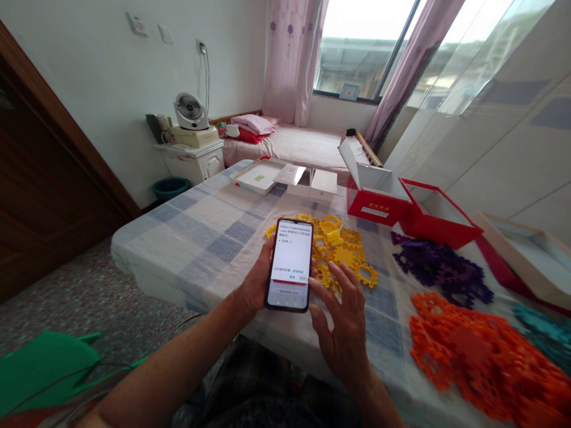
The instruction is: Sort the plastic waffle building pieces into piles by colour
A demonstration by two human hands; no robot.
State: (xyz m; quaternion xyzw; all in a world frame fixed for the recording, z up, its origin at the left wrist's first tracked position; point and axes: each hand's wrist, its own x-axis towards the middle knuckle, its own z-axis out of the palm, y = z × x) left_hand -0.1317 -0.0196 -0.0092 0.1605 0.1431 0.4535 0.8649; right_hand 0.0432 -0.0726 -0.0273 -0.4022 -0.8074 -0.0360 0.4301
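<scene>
A dark-edged smartphone (289, 264) with a lit white screen stands upright in my left hand (259, 276), whose fingers wrap round its left side and back. My right hand (341, 315) is beside the phone's right edge, fingers spread and partly bent. One fingertip is close to the lower right of the screen; whether it touches I cannot tell. Behind the phone, yellow plastic interlocking pieces (345, 257) lie in a loose heap on the checked tablecloth (209, 238), partly hidden by the phone and my right fingers.
Purple pieces (441, 270), orange pieces (482, 351) and teal pieces (544, 333) lie in heaps on the right. Red boxes (372, 205) and a shallow white tray (256, 178) stand at the table's far side. A green plastic chair (49, 362) is at lower left.
</scene>
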